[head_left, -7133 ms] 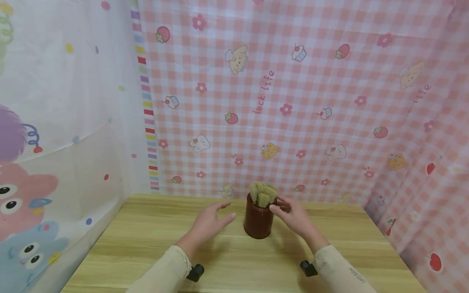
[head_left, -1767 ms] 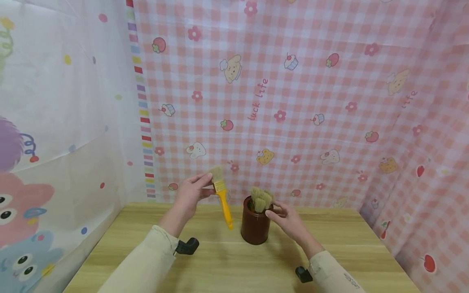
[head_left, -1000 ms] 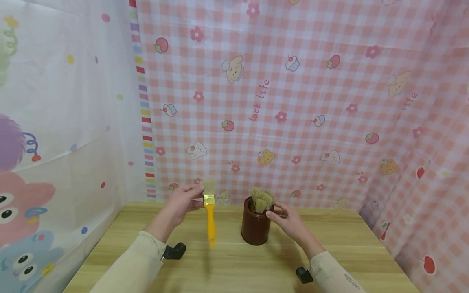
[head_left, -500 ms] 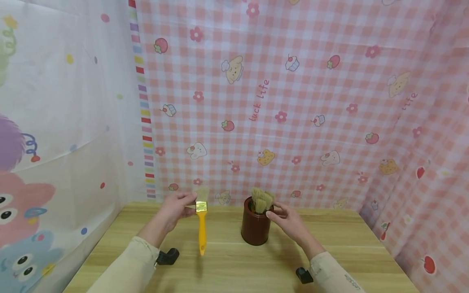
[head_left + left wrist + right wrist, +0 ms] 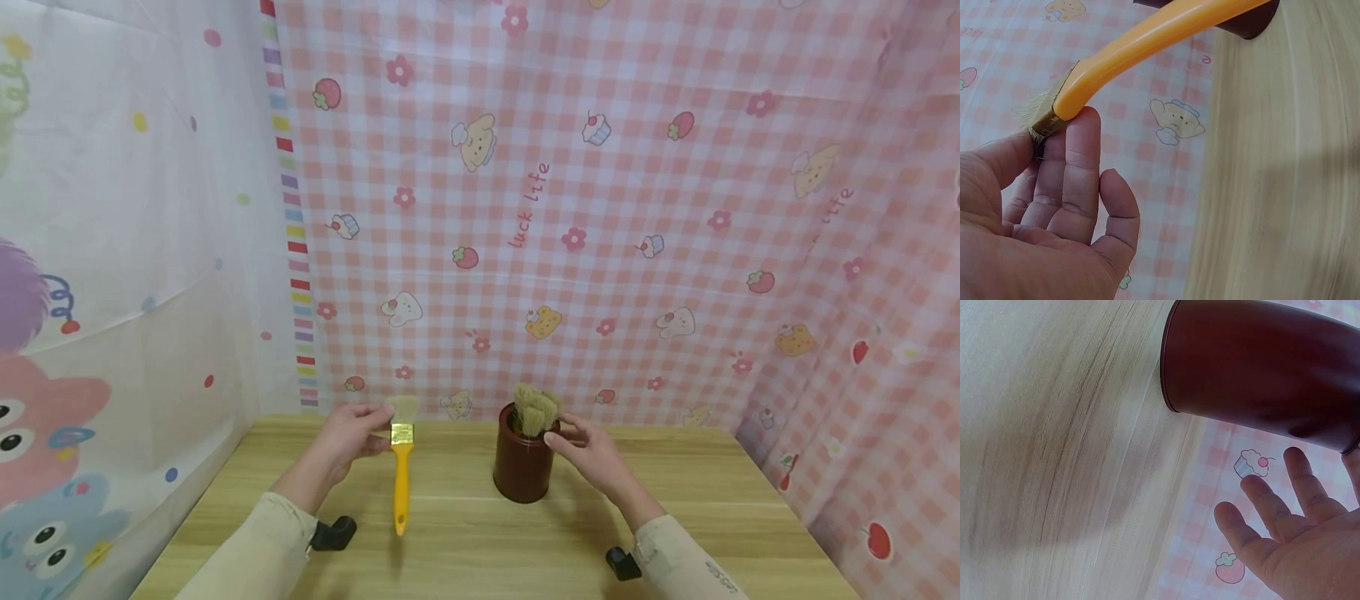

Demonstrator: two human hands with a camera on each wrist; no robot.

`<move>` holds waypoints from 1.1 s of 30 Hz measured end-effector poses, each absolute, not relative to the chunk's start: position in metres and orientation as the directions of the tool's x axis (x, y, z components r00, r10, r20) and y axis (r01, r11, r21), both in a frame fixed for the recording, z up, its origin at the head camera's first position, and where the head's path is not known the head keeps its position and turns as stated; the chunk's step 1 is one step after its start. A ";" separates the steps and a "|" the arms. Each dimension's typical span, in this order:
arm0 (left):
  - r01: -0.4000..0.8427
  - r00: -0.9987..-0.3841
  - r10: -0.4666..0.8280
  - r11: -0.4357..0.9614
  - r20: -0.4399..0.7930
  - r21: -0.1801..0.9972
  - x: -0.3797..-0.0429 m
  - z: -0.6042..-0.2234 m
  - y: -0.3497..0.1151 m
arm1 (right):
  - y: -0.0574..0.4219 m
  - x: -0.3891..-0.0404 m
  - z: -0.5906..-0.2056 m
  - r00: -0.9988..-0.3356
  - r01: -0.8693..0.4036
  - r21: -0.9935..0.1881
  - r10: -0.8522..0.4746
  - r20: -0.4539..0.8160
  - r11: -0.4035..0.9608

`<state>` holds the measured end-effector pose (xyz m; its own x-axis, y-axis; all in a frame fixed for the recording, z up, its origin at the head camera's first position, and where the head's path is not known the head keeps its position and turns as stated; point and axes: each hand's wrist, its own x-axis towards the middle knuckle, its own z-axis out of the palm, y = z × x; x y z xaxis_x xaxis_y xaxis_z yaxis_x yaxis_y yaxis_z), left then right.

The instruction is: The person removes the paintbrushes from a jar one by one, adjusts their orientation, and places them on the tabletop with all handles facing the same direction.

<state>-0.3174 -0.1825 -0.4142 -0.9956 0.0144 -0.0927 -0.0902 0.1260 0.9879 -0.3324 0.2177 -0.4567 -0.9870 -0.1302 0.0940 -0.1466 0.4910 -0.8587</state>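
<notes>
Here the left hand [image 5: 337,442] is pinching the brush [image 5: 402,467] near its bristles [image 5: 405,407], handle [image 5: 402,492] sloping down below the hand, apparently off the table [image 5: 600,550].

Lower ends of bristle tufts [image 5: 537,410] hidden

Pale wooden tabletop [image 5: 480,554], pink checked cloth [image 5: 525,125] behind it, white cartoon-print cloth [image 5: 157,250] at left

Both sleeves [image 5: 251,542] are cream, the wrist cameras [image 5: 335,533] black.
</notes>
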 end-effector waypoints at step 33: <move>-0.185 -0.983 -0.010 0.151 -0.185 0.971 -0.320 -0.454 -0.185 | 0.218 -0.328 -0.452 -0.986 -0.146 -0.853 -0.147 0.083 0.501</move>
